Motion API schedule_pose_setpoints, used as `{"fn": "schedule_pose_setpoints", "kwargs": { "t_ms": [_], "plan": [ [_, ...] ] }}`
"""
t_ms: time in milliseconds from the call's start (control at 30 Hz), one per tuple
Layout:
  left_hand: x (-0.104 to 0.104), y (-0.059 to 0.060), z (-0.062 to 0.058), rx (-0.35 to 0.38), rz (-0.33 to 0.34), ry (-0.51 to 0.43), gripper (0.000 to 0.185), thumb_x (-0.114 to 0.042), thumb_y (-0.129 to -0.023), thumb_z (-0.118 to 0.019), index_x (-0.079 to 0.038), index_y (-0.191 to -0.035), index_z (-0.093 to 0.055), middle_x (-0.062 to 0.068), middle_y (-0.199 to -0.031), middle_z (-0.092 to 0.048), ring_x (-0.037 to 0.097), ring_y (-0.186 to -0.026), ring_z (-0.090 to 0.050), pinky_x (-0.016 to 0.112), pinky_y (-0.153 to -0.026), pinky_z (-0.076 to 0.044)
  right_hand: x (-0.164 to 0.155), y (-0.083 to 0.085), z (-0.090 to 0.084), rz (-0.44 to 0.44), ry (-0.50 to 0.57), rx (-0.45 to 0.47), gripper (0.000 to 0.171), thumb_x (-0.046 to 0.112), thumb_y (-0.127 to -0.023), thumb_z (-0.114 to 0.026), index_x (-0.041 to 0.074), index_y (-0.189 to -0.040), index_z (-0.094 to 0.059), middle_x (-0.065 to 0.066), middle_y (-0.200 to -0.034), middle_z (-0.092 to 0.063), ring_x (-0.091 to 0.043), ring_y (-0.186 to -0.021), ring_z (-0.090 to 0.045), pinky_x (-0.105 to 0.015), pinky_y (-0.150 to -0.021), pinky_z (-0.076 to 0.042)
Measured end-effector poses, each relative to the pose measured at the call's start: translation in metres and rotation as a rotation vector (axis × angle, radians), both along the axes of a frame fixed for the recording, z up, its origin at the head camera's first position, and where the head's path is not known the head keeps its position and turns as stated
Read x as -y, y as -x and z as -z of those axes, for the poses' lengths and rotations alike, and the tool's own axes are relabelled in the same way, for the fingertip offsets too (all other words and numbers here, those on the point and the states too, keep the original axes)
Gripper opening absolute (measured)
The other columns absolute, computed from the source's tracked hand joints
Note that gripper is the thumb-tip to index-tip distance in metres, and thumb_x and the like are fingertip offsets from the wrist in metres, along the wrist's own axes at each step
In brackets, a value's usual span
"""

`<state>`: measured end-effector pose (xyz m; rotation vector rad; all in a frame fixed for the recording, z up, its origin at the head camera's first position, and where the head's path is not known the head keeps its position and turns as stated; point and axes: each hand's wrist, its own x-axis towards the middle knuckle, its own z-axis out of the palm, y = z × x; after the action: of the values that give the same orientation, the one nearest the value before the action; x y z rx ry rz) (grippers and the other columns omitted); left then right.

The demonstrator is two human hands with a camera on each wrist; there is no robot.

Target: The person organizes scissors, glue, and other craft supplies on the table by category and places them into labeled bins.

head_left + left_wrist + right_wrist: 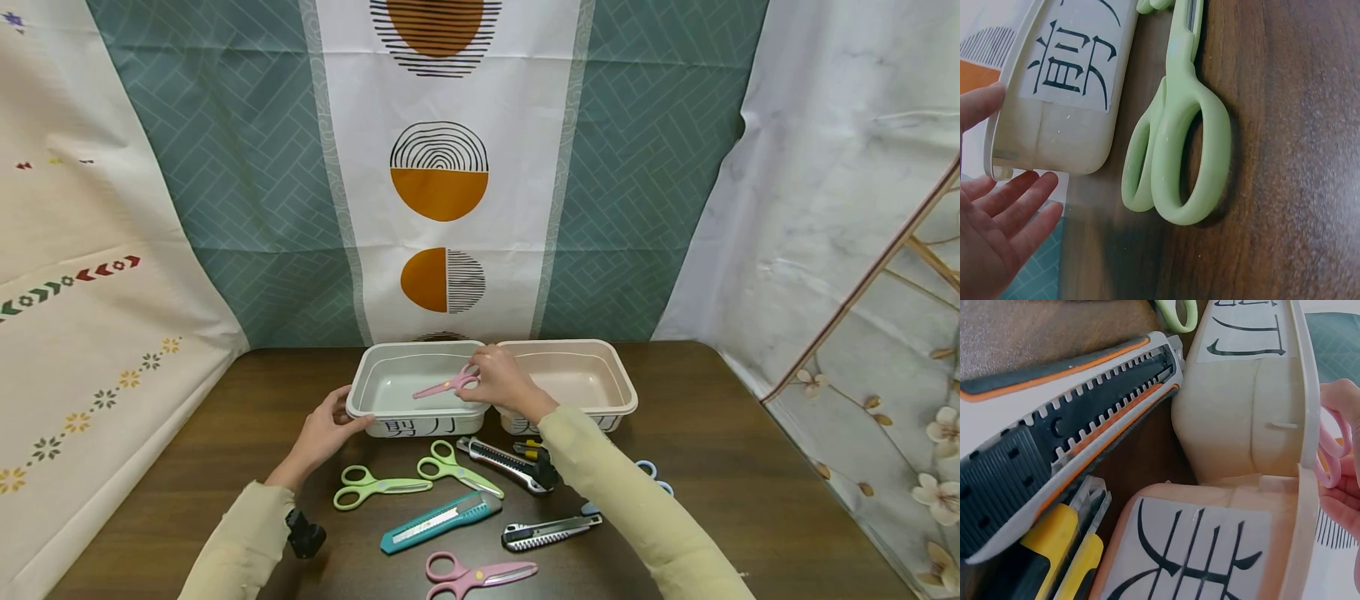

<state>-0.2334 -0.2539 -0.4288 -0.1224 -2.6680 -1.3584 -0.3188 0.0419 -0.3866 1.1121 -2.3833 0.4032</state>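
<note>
The right hand (498,379) reaches over the left bin (375,412), a pale cream tub with a black printed label on its front wall, and its grip pinches the handle loops of a pair of pink scissors (447,385). The scissors hang inside that bin, blades pointing toward 8 o'clock, just above its floor; whether the tips touch the floor cannot be told. In the right wrist view the pink loops (1330,456) show past the bin rim beside the fingers (1342,503).

The left hand (322,433) rests against the bin's near left corner, at 7 o'clock of the bin, its grip released: in the left wrist view the fingers (1019,200) lie straight beside the bin wall (1060,137).

A second, pinkish bin (622,392) stands touching the first at its 3 o'clock side. On the dark wooden counter (750,483), at 6 o'clock of the bins, lie two pairs of green scissors (375,486) (456,468), a grey and orange utility knife (506,462), a yellow knife (528,448) just behind it, a teal utility knife (438,522), a small silver utility knife (550,532), blue scissors (651,473) partly hidden by the right sleeve, and another pair of pink scissors (476,575) nearest the person
</note>
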Motion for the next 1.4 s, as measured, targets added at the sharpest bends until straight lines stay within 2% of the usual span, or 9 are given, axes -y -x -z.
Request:
{"fn": "schedule_pose_setpoints", "kwargs": {
  "t_ms": [367,633,1000,1133,1233,1400],
  "plan": [
    [0.001,0.001,0.0,0.011,0.003,-0.01,0.07,-0.029,-0.082,-0.067,0.001,-0.135,-0.032,0.025,-0.121,-0.052,0.033,-0.1,-0.057,0.039,-0.078,-0.048,0.007,0.007,0.004,-0.011,-0.065,0.0,0.027,0.034,-0.064,-0.075,0.009,-0.064,-0.065,0.003,-0.061,-0.056,-0.011,-0.058,-0.047,-0.024,-0.052,-0.038],
    [0.001,0.001,0.0,0.023,-0.002,-0.018,0.07,-0.029,-0.082,-0.067,0.0,-0.136,-0.032,0.024,-0.121,-0.052,0.032,-0.101,-0.057,0.041,-0.08,-0.047,0.009,0.008,0.008,0.027,-0.106,0.019,0.028,0.037,-0.066,-0.074,0.01,-0.068,-0.065,0.004,-0.064,-0.055,-0.009,-0.06,-0.047,-0.021,-0.051,-0.038],
    [0.0,0.002,0.002,0.021,-0.012,-0.009,0.07,-0.03,-0.083,-0.067,-0.001,-0.136,-0.032,0.024,-0.121,-0.053,0.032,-0.1,-0.057,0.041,-0.08,-0.047,0.015,0.006,0.013,0.057,-0.088,0.065,0.03,0.038,-0.068,-0.074,0.01,-0.072,-0.065,0.001,-0.069,-0.057,-0.011,-0.064,-0.049,-0.024,-0.055,-0.041],
    [-0.001,0.002,0.002,0.024,-0.01,-0.006,0.07,-0.03,-0.082,-0.067,-0.001,-0.136,-0.032,0.024,-0.121,-0.053,0.032,-0.1,-0.057,0.041,-0.08,-0.047,0.016,0.005,0.013,0.056,-0.096,0.101,0.044,0.043,-0.073,-0.071,0.004,-0.091,-0.067,-0.006,-0.087,-0.064,-0.018,-0.078,-0.058,-0.03,-0.066,-0.047],
    [-0.002,0.001,0.002,0.014,-0.001,0.001,0.07,-0.029,-0.082,-0.067,0.001,-0.135,-0.033,0.025,-0.12,-0.053,0.032,-0.099,-0.057,0.04,-0.079,-0.048,0.015,0.003,0.012,0.04,-0.096,0.134,0.057,0.045,-0.077,-0.068,-0.001,-0.109,-0.062,-0.013,-0.105,-0.063,-0.024,-0.094,-0.059,-0.035,-0.077,-0.047],
    [0.0,0.001,0.0,-0.01,0.0,0.018,0.069,-0.028,-0.082,-0.067,0.002,-0.134,-0.034,0.026,-0.119,-0.053,0.033,-0.097,-0.057,0.038,-0.075,-0.048,0.009,0.0,0.007,0.002,-0.073,0.187,0.062,0.044,-0.078,-0.067,-0.003,-0.117,-0.057,-0.016,-0.116,-0.058,-0.027,-0.107,-0.054,-0.036,-0.088,-0.043]
  ]
}}
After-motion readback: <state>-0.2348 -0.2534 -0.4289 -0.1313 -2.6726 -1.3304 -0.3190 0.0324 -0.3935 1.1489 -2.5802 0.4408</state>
